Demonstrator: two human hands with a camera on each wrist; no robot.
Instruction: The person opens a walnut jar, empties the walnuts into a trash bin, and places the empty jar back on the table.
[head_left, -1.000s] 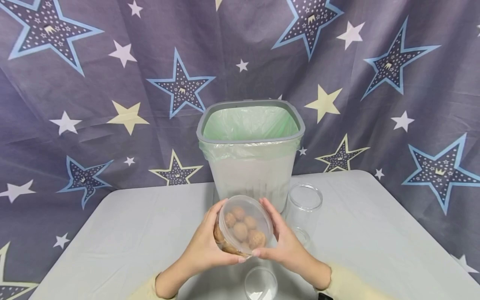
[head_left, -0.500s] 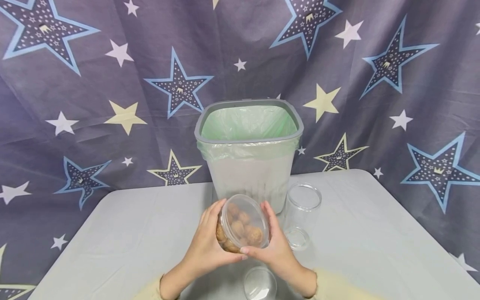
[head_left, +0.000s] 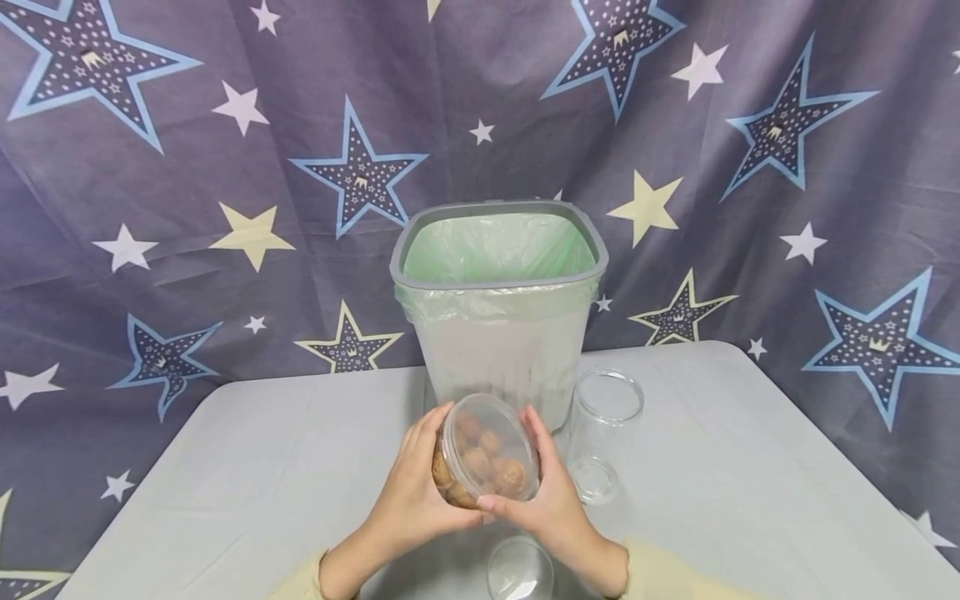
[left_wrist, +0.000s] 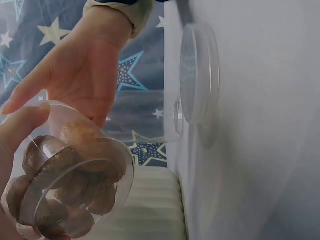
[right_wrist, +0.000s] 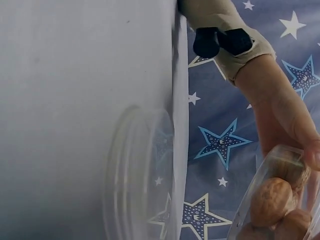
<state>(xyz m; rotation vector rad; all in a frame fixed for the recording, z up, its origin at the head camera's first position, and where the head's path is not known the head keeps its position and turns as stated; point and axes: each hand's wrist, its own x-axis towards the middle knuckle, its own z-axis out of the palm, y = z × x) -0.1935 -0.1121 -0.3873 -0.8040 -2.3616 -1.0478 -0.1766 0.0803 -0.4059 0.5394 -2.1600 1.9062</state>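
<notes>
A clear plastic jar with a frosted lid [head_left: 491,442] holds several brown walnuts [right_wrist: 271,201]. It is held tilted above the table, in front of the bin. My left hand [head_left: 411,487] grips its left side. My right hand [head_left: 553,498] grips the opposite side, its thumb at the lid's lower edge. In the left wrist view the walnuts [left_wrist: 75,190] show through the jar's clear wall, and the fingers of the right hand [left_wrist: 90,70] pass partly behind the jar. Below the hands, a clear round lid or shallow dish [head_left: 521,569] lies on the table.
A pale bin [head_left: 498,350] with a grey rim and green liner stands at the table's back. To its right is a clear, open-topped jar [head_left: 607,433]. The grey table [head_left: 300,467] backs onto a star-patterned curtain [head_left: 480,83].
Over the last second the walnut jar has turned slightly and shifted a little left, the right hand moving with it. Both hands keep their hold. Almost nothing differs from half a second ago.
</notes>
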